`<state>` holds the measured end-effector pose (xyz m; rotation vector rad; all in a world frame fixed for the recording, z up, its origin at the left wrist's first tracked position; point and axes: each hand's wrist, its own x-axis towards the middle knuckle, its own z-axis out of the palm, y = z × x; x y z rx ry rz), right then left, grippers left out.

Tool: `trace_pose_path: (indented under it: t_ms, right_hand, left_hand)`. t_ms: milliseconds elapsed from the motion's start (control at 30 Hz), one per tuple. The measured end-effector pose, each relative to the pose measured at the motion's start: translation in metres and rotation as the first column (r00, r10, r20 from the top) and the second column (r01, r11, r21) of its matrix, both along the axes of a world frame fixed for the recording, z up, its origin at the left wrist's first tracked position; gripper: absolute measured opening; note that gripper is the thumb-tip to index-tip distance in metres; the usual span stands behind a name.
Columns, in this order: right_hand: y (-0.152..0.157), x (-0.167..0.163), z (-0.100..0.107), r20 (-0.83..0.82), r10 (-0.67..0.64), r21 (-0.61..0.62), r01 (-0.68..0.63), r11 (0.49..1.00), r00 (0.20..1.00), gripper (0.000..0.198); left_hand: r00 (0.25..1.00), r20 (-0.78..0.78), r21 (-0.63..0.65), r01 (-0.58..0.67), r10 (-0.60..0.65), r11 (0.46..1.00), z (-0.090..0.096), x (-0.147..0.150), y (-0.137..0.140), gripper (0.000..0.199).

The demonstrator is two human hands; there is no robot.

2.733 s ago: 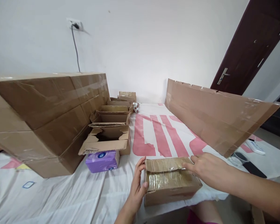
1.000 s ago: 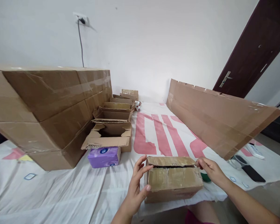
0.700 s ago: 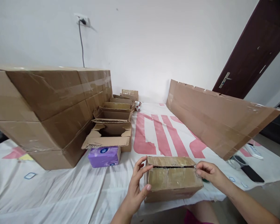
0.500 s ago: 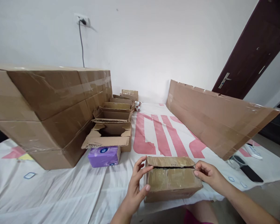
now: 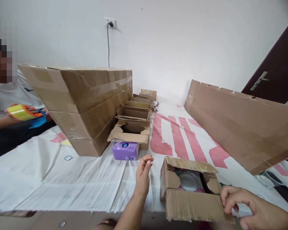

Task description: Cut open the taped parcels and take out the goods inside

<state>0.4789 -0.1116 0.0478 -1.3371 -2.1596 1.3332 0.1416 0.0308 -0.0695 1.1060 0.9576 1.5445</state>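
Observation:
A small cardboard box (image 5: 194,204) sits at the front edge of the cloth-covered table, its top flaps spread apart. Inside it shows a round, pale, lid-like item (image 5: 190,180) with pinkish colouring around it; its kind I cannot make out. My left hand (image 5: 144,169) is raised to the left of the box, fingers loosely bent and holding nothing. At the box's right front corner, by the folded-out front flap, my right hand (image 5: 241,201) has its bent fingertips at the cardboard, thumb held apart. A purple tissue pack (image 5: 126,150) lies beyond my left hand.
A row of opened cardboard boxes (image 5: 134,115) runs back toward the wall. Taped boxes (image 5: 86,95) are stacked at left, and a cardboard panel (image 5: 240,121) stands at right. A person (image 5: 4,99) at far left has yellow and blue tape rolls around an arm.
The box's top flaps have swung open, exposing the contents. My left hand has come off the box. The view has turned left, bringing a person into sight.

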Motion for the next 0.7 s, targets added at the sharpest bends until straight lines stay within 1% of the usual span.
trace_pose_path:
  t_ms: [67, 133, 200, 233, 267, 333, 400, 467, 533, 600, 700]
  right_hand:
    - [0.0, -0.004, -0.001, 0.032, -0.041, 0.014, 0.041, 0.999, 0.999, 0.04]
    - [0.001, -0.008, -0.005, 0.049, -0.092, 0.035, 0.09, 0.995, 0.995, 0.035]
    - [0.002, -0.012, -0.008, 0.054, -0.117, 0.07, 0.113, 0.991, 0.992, 0.033]
    - [0.003, -0.015, -0.009, 0.057, -0.119, 0.091, 0.113, 0.989, 0.991, 0.032]
    - [0.003, -0.017, -0.009, 0.064, -0.12, 0.113, 0.113, 0.987, 0.991, 0.033]
    - [0.004, -0.024, -0.006, 0.093, -0.124, 0.14, 0.11, 0.984, 0.988, 0.036]
    - [0.003, -0.031, -0.001, 0.132, -0.131, 0.148, 0.112, 0.983, 0.982, 0.041]
    - [0.003, -0.036, 0.002, 0.159, -0.147, 0.162, 0.122, 0.979, 0.976, 0.045]
    - [0.002, -0.04, 0.003, 0.193, -0.172, 0.191, 0.135, 0.972, 0.966, 0.048]
    - [0.002, -0.044, 0.003, 0.239, -0.198, 0.204, 0.151, 0.967, 0.951, 0.046]
    - [0.005, -0.05, 0.004, 0.302, -0.243, 0.204, 0.186, 0.961, 0.922, 0.038]
  left_hand:
    - [0.999, -0.029, 0.02, 0.017, -0.016, 1.0, 0.002, -0.001, 0.001, 0.028]
    - [0.997, -0.05, 0.051, 0.064, -0.062, 0.997, 0.006, 0.0, -0.002, 0.025]
    - [0.984, -0.134, 0.128, 0.133, -0.116, 0.983, 0.011, 0.002, -0.01, 0.021]
    - [0.97, -0.207, 0.193, 0.171, -0.13, 0.966, 0.013, 0.003, -0.014, 0.019]
    - [0.948, -0.292, 0.272, 0.208, -0.125, 0.94, 0.016, 0.004, -0.019, 0.016]
    - [0.891, -0.45, 0.425, 0.274, -0.061, 0.863, 0.021, 0.005, -0.028, 0.012]
    - [0.836, -0.548, 0.513, 0.328, 0.009, 0.794, 0.027, 0.005, -0.034, 0.013]
    - [0.773, -0.633, 0.523, 0.395, 0.034, 0.755, 0.033, 0.003, -0.035, 0.016]
    - [0.694, -0.719, 0.483, 0.473, 0.026, 0.736, 0.039, 0.001, -0.034, 0.021]
    - [0.622, -0.783, 0.436, 0.527, 0.018, 0.73, 0.045, -0.001, -0.03, 0.026]
    - [0.552, -0.834, 0.383, 0.564, 0.011, 0.732, 0.05, -0.002, -0.026, 0.033]
